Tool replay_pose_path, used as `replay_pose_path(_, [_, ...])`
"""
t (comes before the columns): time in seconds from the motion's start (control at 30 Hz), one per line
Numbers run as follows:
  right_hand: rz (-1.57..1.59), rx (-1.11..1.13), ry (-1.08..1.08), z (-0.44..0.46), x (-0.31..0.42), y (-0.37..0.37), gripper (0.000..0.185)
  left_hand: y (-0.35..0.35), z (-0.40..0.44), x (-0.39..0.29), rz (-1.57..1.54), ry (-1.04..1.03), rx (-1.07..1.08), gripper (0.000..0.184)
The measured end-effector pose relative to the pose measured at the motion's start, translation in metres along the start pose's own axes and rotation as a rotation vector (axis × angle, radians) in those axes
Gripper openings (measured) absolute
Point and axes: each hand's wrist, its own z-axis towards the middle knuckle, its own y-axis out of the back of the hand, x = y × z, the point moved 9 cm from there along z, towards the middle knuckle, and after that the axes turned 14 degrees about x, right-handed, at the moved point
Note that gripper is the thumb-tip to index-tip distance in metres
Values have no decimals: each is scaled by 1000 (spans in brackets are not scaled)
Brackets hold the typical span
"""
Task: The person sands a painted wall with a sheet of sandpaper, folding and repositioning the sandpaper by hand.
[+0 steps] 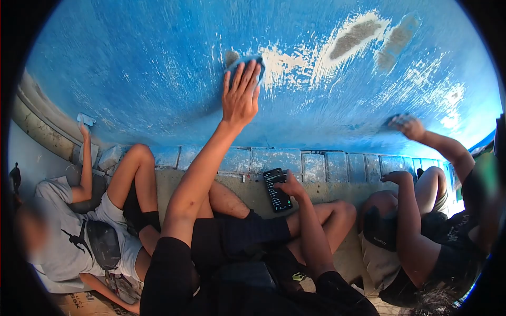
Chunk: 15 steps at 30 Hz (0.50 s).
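My left hand (241,97) is pressed on a blue sheet (259,70) against the blue wall (174,68), its fingers lying flat and slightly apart. White and grey worn patches (356,39) show on the wall to the right of it. Lower down, my right hand (289,185) is at the right edge of a black phone (277,190), with its fingers over the lit screen. The phone is between my bent legs, near the brick row at the foot of the wall.
At left sits a person in a grey shirt, one hand holding a light blue piece (86,119) at the wall. At right another person in black has a hand (408,126) on a dark pad at the wall. Paving blocks (274,161) line the wall's foot; cardboard (79,304) lies bottom left.
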Motion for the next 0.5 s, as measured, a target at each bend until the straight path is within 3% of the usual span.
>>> replay_pose_path(0.1, [-35,33,-3,2,0,-2,109,41,30,-8,-14,6,-139,51])
replay_pose_path(0.17, [-99,-57,57,12,-11,0,98,58,37,-10,-65,15,-250,51])
replay_pose_path(0.3, [-87,-78,37,17,-20,-2,104,29,20,-6,8,37,-185,51])
replay_pose_path(0.5, [200,214,141,-6,19,-21,121,-29,-40,5,5,58,9,50])
